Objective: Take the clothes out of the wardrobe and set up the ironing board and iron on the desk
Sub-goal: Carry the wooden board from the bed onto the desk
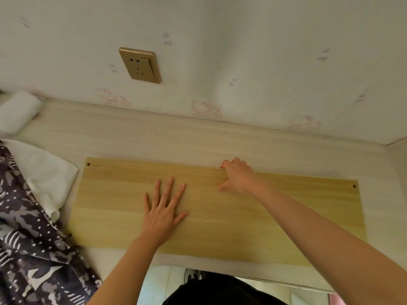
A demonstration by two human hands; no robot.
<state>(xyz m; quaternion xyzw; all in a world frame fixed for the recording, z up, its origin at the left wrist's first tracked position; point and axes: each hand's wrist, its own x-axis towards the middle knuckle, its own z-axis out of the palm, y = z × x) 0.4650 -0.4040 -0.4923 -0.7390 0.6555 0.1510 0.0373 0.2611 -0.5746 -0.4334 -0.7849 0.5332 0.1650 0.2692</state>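
1. Bare fingers [169, 190] of the left hand [163, 214] are spread wide and laid flat, palm down, on the pale yellow rectangular wooden board [242, 221] — nothing is gripped by them.
2. The right hand [236, 176] is seen curled at the board's far edge, its fingers bent over that edge and its thumb pressed on the top face; whether the edge is truly clasped cannot be told.
3. Both forearms are extended from the bottom of the view, the left hand set near the board's middle and the right hand just beyond it, toward the wall.
4. The board is laid flat on the whitish wood-grain desk [154, 137], its long side parallel to the wall, with small dark holes seen at its two far corners.
5. A dark patterned garment [28, 238] is heaped at the desk's left end, just beside the board's left edge, with a white cloth [48, 172] lying partly beneath it.
6. A white folded item [17, 111] is seen blurred at the far left, against the wall.
7. A gold-coloured wall socket [139, 64] is fixed above the desk on pale wallpaper [264, 62] — faint pink cartoon cats are printed on it.
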